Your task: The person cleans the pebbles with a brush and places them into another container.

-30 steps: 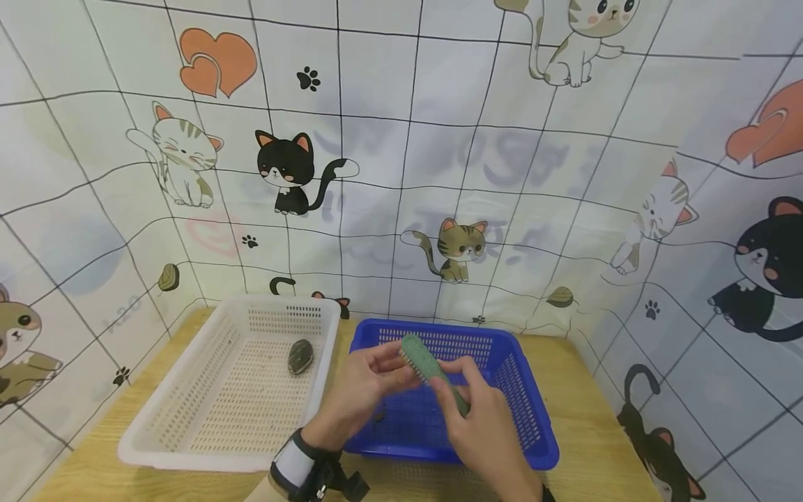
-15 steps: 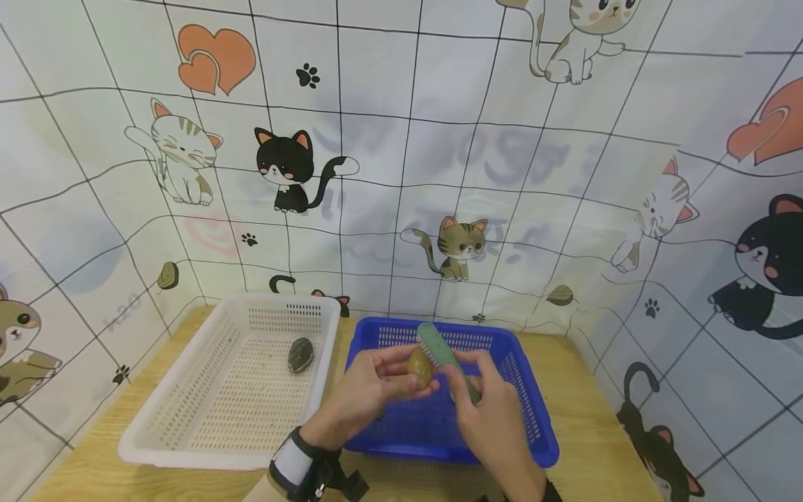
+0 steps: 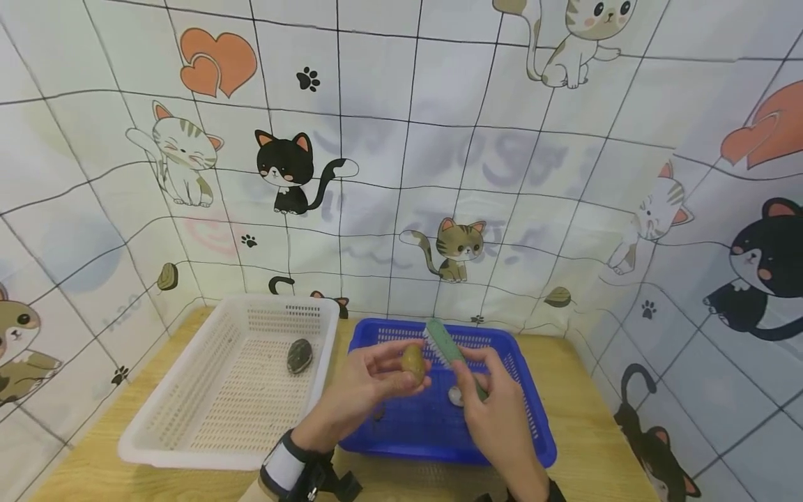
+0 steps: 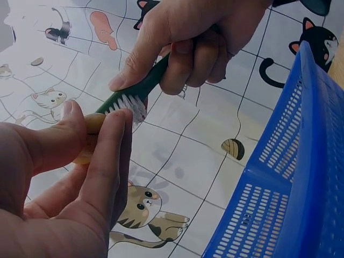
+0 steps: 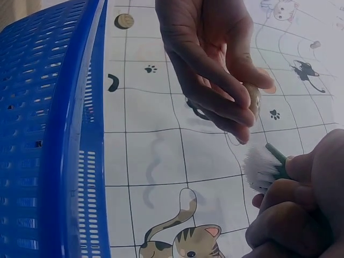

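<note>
Above the blue basket (image 3: 433, 432), my left hand (image 3: 366, 383) pinches a yellowish-brown stone (image 3: 413, 364) between thumb and fingers. The stone is partly hidden by fingers in the left wrist view. My right hand (image 3: 498, 411) grips a green brush (image 3: 444, 341) by its handle, white bristles (image 5: 260, 167) turned toward the stone. In the head view a small gap separates bristles and stone. Inside the blue basket lie a pale stone (image 3: 456, 396) near my right hand and a small dark thing (image 3: 378, 411) beside my left wrist, its kind unclear.
A white basket (image 3: 228, 457) stands left of the blue one, with one dark striped stone (image 3: 300, 356) in it. Both rest on a wooden table (image 3: 596, 432). A cat-print sheet (image 3: 376, 139) rises behind and at both sides.
The brush has shifted right, off the stone, uncovering it in my left hand. My right hand has moved slightly right with it, and the pale stone below shows more fully.
</note>
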